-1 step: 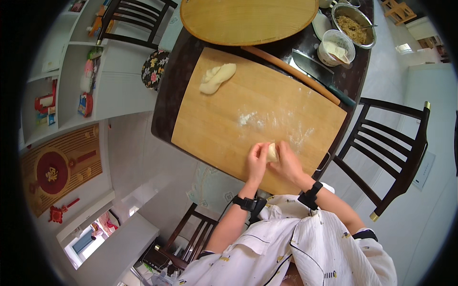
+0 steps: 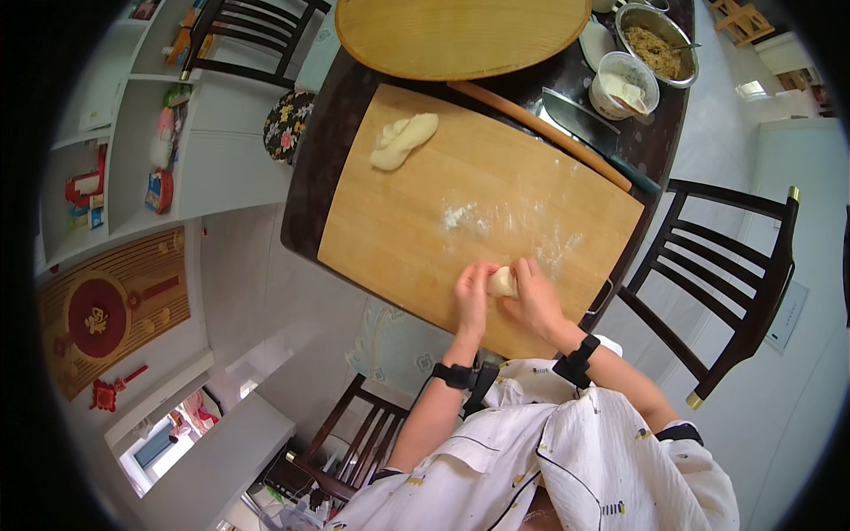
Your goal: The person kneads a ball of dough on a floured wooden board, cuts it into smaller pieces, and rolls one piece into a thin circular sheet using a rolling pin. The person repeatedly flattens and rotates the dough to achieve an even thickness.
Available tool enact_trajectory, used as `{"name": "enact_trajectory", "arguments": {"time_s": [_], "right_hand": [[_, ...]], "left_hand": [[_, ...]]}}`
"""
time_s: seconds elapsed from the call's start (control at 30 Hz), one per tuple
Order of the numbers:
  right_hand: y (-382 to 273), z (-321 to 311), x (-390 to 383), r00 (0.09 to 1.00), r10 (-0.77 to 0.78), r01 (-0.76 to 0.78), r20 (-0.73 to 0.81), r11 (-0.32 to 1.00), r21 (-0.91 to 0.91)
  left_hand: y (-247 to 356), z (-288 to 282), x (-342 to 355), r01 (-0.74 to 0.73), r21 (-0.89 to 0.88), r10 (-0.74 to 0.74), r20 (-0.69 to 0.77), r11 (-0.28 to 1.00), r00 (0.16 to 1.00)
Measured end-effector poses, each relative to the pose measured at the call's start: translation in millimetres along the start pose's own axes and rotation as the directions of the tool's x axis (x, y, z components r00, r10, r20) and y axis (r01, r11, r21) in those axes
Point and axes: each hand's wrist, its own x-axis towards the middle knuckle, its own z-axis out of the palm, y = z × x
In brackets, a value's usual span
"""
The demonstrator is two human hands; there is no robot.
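Note:
A small piece of pale dough [image 2: 502, 281] is pinched between my left hand [image 2: 472, 296] and my right hand [image 2: 537, 301] near the front edge of a wooden board [image 2: 390, 239]. My fingers are curled around it from both sides, partly hiding it. White flour is dusted over the board just beyond my hands. A longer, twisted lump of dough [image 2: 403, 146] lies toward the board's back left.
Behind the board are a rolling pin [image 2: 540, 133], a cleaver [image 2: 577, 124], a tub of white powder [image 2: 620, 88], a steel bowl of brownish mixture [image 2: 653, 49] and a large oval tray [image 2: 460, 35]. A dark chair [image 2: 708, 274] stands to the right.
Both hands have shifted very slightly upward, their fingers moving a little around the small dough piece, which appears slightly turned.

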Motion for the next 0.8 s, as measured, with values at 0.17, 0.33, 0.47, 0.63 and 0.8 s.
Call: {"name": "enact_trajectory", "arguments": {"time_s": [0.17,0.33,0.47,0.63,0.8], "right_hand": [[15.8,1.6,-5.4,0.972,-0.233,0.233,0.004,0.969,-0.085],[39.0,-0.5,-11.4,0.941,-0.329,0.336,-0.082,0.938,0.089],[57.9,-13.7,-19.5,0.998,-0.04,0.049,-0.05,0.979,0.2],[63.5,-12.1,-0.1,0.989,0.115,-0.144,0.089,0.858,0.493],[61.4,-33.4,42.2,0.978,0.113,-0.186,0.177,0.855,0.484]], "left_hand": [[6.1,32.1,2.5,-0.018,0.012,0.02,-0.217,1.0,0.976],[-23.2,60.2,-2.7,-0.381,0.721,0.672,-0.158,0.579,0.723],[-25.0,62.4,17.8,-0.342,0.909,0.728,0.065,0.239,0.683],[-1.6,75.2,58.5,-0.225,0.948,0.706,0.002,0.224,0.709],[9.5,76.8,44.1,-0.181,0.192,0.198,-0.074,0.965,0.978]]}}
